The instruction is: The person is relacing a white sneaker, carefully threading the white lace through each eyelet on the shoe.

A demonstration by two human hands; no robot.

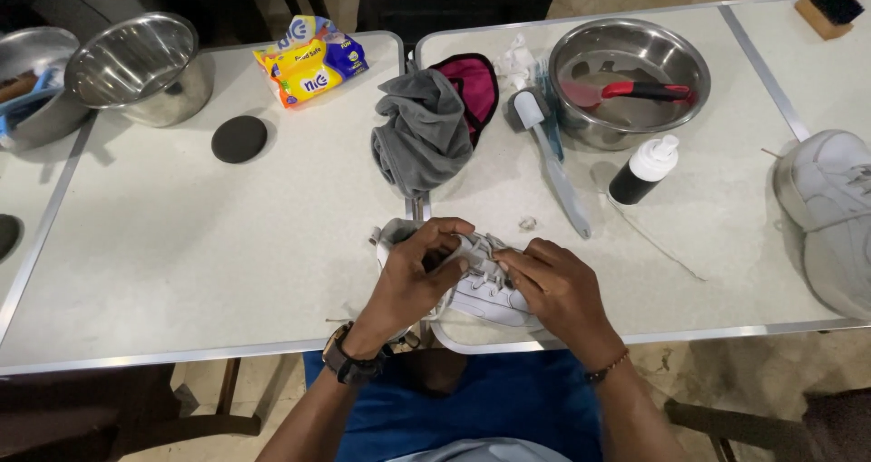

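Note:
A white sneaker (485, 300) lies at the near edge of the table, over the seam between two tabletops. My left hand (413, 276) grips its heel end, fingers curled into the opening. My right hand (553, 285) pinches the white laces on the upper and covers the toe end. Most of the shoe is hidden under both hands.
A second white sneaker (830, 212) sits at the right edge. Behind the shoe: grey and pink cloths (426, 126), a long brush (549, 153), a steel bowl (581, 126) holding a red-handled brush (644, 90), and a black bottle (642, 172). Left: steel pots (141, 67), black sponge (239, 139), wipes pack (310, 60).

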